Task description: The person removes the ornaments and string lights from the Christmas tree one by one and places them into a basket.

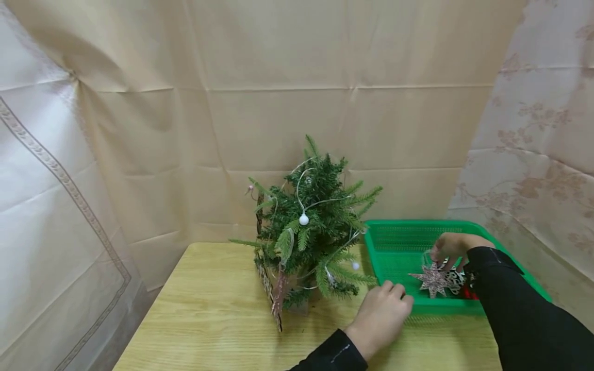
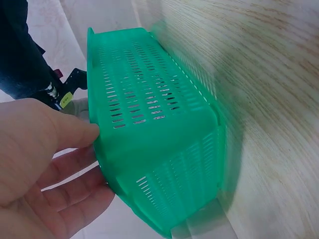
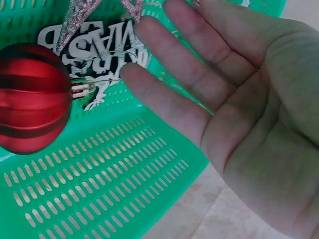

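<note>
My left hand (image 1: 382, 314) grips the near left corner of the green plastic basket (image 1: 385, 260). In the left wrist view its thumb (image 2: 75, 130) lies against the rim, fingers curled behind. My right hand (image 1: 457, 247) reaches into the basket and pinches a glittery pink star ornament (image 1: 432, 279) near its top; the pinching fingertips are largely hidden. In the right wrist view the other fingers (image 3: 174, 97) extend over a black-and-white lettered ornament (image 3: 94, 52). Close by is a red ball ornament (image 3: 32, 99) with dark bands.
Left of the basket stands a small green Christmas tree (image 1: 320, 216) strung with a wire of white bulbs (image 1: 303, 219). A brown bark-like piece (image 1: 264, 278) stands along its left side. Both stand on a wooden table (image 1: 209, 309), with a beige cloth (image 1: 278, 77) hanging behind.
</note>
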Motion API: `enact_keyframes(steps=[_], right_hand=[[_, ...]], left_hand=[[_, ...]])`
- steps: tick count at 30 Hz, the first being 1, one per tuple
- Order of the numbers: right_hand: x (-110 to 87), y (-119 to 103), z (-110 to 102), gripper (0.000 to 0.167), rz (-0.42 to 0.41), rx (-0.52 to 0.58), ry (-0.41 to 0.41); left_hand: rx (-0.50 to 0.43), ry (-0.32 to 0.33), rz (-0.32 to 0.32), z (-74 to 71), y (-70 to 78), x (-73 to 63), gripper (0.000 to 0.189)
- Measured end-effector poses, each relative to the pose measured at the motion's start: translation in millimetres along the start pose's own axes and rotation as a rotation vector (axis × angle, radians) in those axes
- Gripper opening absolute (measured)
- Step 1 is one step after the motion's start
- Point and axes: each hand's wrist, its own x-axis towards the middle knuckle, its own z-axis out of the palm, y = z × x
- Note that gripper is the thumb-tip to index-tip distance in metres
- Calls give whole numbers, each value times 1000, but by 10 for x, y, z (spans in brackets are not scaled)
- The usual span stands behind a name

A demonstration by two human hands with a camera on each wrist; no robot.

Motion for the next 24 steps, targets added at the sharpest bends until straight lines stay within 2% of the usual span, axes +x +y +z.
enact_keyframes(steps=[4,9,16,24], right_hand=[[68,58,34,22,7,-18,-11],[153,106,80,31,-13,-20,-62],[172,104,88,37,22,-72,-117],[250,121,118,42,42,-50,-143]], left_hand=[[-11,-2,5,6,-2,10,15],[-15,-16,-3,-5,-7,19,16],[-5,-17,-13,-9,3,26,16],[-5,-19,-10,-3,1,18,15]])
